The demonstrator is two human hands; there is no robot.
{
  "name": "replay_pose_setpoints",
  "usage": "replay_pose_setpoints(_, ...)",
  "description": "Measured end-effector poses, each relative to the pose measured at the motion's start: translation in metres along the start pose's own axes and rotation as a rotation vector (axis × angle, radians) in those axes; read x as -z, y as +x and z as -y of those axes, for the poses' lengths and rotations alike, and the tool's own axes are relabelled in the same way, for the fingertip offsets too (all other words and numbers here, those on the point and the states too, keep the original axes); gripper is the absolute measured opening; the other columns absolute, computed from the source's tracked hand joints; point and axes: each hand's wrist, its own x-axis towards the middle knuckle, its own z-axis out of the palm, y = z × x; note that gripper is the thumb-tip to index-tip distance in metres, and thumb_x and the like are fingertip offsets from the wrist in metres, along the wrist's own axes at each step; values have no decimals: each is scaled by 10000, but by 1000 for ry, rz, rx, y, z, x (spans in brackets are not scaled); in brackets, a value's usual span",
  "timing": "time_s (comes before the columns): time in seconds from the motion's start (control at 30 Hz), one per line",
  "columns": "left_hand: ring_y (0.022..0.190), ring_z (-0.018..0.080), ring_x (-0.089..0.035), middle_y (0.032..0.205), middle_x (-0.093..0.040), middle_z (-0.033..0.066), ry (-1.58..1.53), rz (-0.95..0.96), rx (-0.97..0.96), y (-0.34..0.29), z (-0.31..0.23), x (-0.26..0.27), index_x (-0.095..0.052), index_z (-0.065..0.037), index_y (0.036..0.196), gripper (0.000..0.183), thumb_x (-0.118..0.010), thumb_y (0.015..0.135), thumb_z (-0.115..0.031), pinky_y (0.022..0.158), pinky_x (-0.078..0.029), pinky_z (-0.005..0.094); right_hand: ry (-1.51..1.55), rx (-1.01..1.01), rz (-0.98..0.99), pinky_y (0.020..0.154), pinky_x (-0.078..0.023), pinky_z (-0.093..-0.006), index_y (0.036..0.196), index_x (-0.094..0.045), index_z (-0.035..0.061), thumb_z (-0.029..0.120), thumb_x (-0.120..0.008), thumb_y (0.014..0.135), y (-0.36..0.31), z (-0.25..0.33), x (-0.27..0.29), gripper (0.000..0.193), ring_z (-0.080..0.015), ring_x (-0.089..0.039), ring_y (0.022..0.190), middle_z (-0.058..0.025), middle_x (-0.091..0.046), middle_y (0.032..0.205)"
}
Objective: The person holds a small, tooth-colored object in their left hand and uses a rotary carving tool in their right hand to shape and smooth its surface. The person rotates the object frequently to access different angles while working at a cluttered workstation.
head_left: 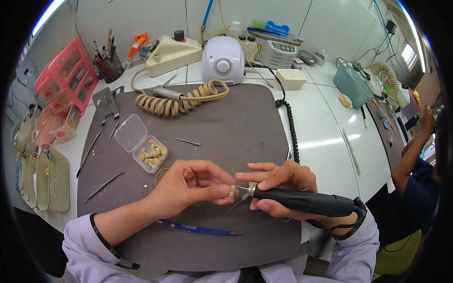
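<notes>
My left hand (191,185) pinches a small tooth-coloured dental crown piece (232,190) between thumb and fingertips. In my right hand (292,178) is a black rotary handpiece (311,202), its thin metal tip pointing left at the crown piece. Whether the tip touches it I cannot tell. A slim metal instrument (238,203) shows just under the handpiece's nose; how it is held is hidden. Beyond my left hand, an open clear plastic box (131,134) holds several similar tooth-coloured pieces (152,154). A blue pen (198,229) lies on the mat below my hands.
Metal hand tools (104,187) and a small bur (188,141) lie on the grey mat (198,254). A coiled beige hose (174,101) crosses its far side. Behind stands a white control unit (223,61). At right hangs a black coiled cord (292,127); another person's arm (415,148) is beyond.
</notes>
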Motion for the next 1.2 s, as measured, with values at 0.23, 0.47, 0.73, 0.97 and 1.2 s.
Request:
replay_pose_setpoints(0.23,854,198,-673,947,-667,176,-9,-7,-13,1,1,-1,-577,47,986,161,-644,859,-26,755,-564,273,19,-34,45,1042,-337,-495,973,-512,45,39,-688,805,-1,0,0,244,-339,-607,1078,-130,-686,768)
replay_pose_setpoints(0.47,859,202,-672,952,-662,174,-13,-2,-2,1,2,1,-574,45,992,168,-646,859,-31,757,-564,274,140,-165,-10,876,-514,-364,953,-534,40,91,-721,798,-4,3,-2,248,-286,-652,1003,-210,-647,1094)
replay_pose_setpoints(0.73,871,204,-670,957,-661,169,15,-5,23,0,0,0,-573,41,1000,166,-636,869,-39,759,-561,272,82,-156,27,719,-543,-273,948,-534,45,92,-722,800,-6,0,0,244,-214,-694,869,-197,-639,1127)
replay_pose_setpoints(0.97,858,197,-673,960,-664,162,21,8,1,0,2,1,-575,39,999,158,-629,872,-38,756,-555,265,37,-120,18,663,-539,-251,935,-540,42,96,-723,797,-6,-4,0,236,-182,-700,800,-186,-653,1105)
replay_pose_setpoints(1.2,858,163,-655,952,-662,135,20,21,13,-1,-1,0,-584,48,1007,181,-639,875,-63,774,-538,257,38,-139,27,604,-519,-226,936,-541,41,96,-724,795,-6,-2,0,237,-146,-695,731,-181,-657,1099)
